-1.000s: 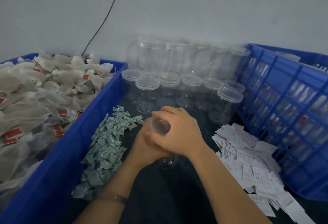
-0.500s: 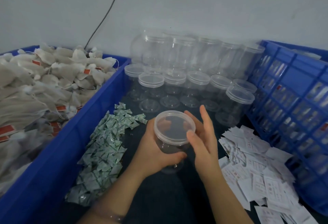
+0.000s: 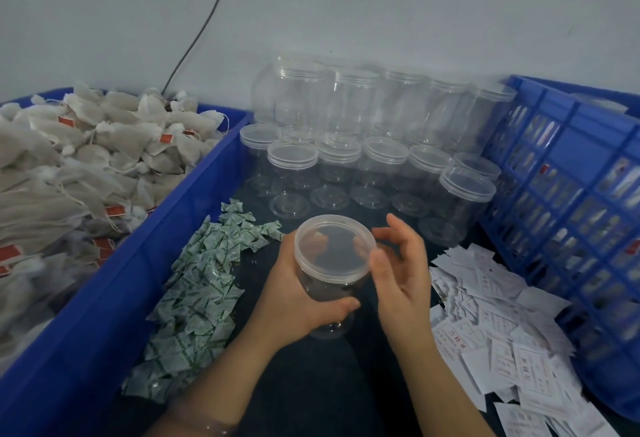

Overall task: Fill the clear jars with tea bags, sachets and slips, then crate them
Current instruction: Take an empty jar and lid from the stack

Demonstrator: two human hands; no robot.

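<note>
While my left grip (image 3: 298, 301) curls round the body of the clear jar (image 3: 325, 294), my right grip (image 3: 401, 274) stands loose beside the lid (image 3: 334, 246) — thumb against the rim, fingers spread and clamped on nothing. I hold the jar low on its wall, I judge, so the whole lid stays free for the other hand to twist. Whether the base rests on the dark surface (image 3: 311, 384) or hangs just off it I cannot tell. The jar is upright, capped and looks empty, so the lid must come off before anything goes in.

Everything else lies where one reach finds it. The tea bags (image 3: 86, 159) are heaped in the blue bin (image 3: 145, 246) at the left. The sachets (image 3: 201, 280) are strewn just beside the bin, near my left wrist, and the slips (image 3: 502, 332) are fanned out at the right. The crate (image 3: 571, 211) stands beyond the slips at the far right, with filled jars dimly showing through its lattice. The spare jars (image 3: 346, 159) wait along the far wall — stacked in two tiers.
</note>
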